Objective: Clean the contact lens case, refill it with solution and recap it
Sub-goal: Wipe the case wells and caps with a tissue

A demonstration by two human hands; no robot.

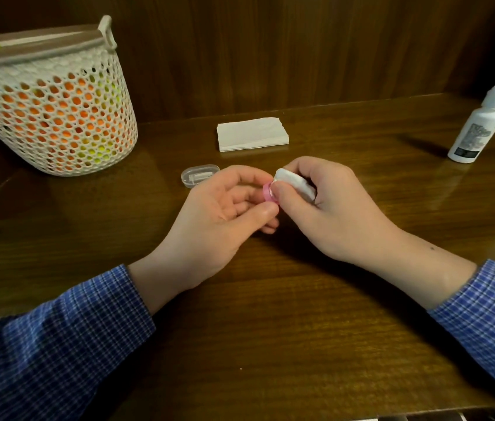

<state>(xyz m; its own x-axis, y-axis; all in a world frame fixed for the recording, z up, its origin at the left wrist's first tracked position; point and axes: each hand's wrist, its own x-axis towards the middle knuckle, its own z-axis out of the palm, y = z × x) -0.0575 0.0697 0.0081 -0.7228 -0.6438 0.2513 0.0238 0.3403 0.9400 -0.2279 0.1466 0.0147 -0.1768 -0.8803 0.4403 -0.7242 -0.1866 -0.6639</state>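
My left hand (225,214) pinches a small pink cap (268,192) between thumb and fingers, just above the wooden table (270,329). My right hand (325,205) grips a white lens case (296,182), held against the pink cap. The two hands meet at the middle of the table. Most of the case is hidden by my fingers. A white solution bottle (478,126) with its cap on stands at the far right.
A clear oval plastic box (200,175) lies just behind my left hand. A folded white tissue stack (252,134) sits further back. A white mesh basket (48,101) with orange contents stands at the back left. A wooden wall rises behind.
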